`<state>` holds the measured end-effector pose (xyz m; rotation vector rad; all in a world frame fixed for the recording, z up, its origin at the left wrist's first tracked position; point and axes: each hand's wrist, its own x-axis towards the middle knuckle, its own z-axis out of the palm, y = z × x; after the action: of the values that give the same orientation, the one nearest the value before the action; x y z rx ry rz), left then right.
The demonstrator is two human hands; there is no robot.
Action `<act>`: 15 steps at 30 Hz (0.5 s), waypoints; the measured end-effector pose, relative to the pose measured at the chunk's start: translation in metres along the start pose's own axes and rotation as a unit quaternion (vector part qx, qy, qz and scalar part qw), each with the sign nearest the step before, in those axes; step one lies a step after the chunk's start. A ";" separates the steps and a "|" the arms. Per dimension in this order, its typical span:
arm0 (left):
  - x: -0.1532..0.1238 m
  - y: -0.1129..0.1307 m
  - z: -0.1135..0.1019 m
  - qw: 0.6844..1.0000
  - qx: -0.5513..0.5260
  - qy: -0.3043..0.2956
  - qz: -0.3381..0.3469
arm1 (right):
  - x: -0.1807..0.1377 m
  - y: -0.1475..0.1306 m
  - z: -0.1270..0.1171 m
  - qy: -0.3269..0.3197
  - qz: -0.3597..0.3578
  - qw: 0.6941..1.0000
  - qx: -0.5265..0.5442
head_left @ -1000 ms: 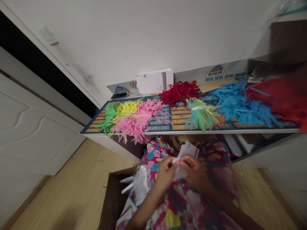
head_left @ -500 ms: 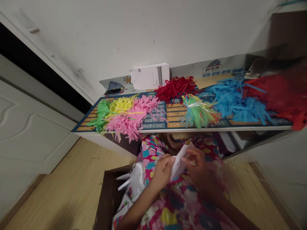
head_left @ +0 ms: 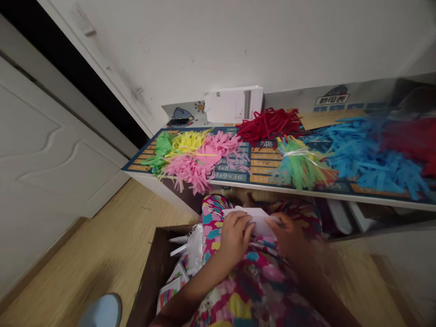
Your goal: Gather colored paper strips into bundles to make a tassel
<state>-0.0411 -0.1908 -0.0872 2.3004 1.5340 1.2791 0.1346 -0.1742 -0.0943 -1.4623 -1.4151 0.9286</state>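
Both the left hand (head_left: 235, 234) and right hand (head_left: 289, 234) pinch a white paper (head_left: 260, 218) at lower centre; a cardboard box (head_left: 153, 277) sits lower left, and paper tassels (head_left: 200, 156) lie on the shelf (head_left: 306, 193) above.

Dim, even indoor light — soft shadow under the desk, edges warped, right side blurred.

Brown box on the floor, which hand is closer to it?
Left. The left hand sits just right of the brown box; the right hand is farther right, across the white paper.
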 end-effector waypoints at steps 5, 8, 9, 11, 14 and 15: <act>0.003 -0.005 -0.005 0.993 -0.014 -0.060 -0.100 | -0.002 0.016 0.011 0.012 -0.075 0.996 -0.037; 0.008 -0.007 -0.012 0.979 -0.082 -0.091 -0.164 | -0.008 0.019 0.017 0.157 -0.192 0.963 -0.101; 0.009 -0.008 -0.014 0.970 -0.106 -0.088 -0.199 | -0.011 0.019 0.020 0.186 -0.228 0.949 -0.113; 0.010 -0.007 -0.016 0.948 -0.147 -0.095 -0.265 | -0.016 0.018 0.029 0.152 -0.262 0.947 -0.103; 0.009 -0.002 -0.018 0.926 -0.200 -0.125 -0.294 | -0.022 0.016 0.042 0.060 -0.212 0.975 -0.032; 0.008 0.000 -0.018 0.925 -0.214 -0.130 -0.287 | -0.023 0.016 0.045 0.063 -0.183 0.981 -0.011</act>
<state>-0.0519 -0.1906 -0.0705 1.5187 1.4877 0.9747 0.0958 -0.1926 -0.1259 -1.1978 -1.5370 0.5811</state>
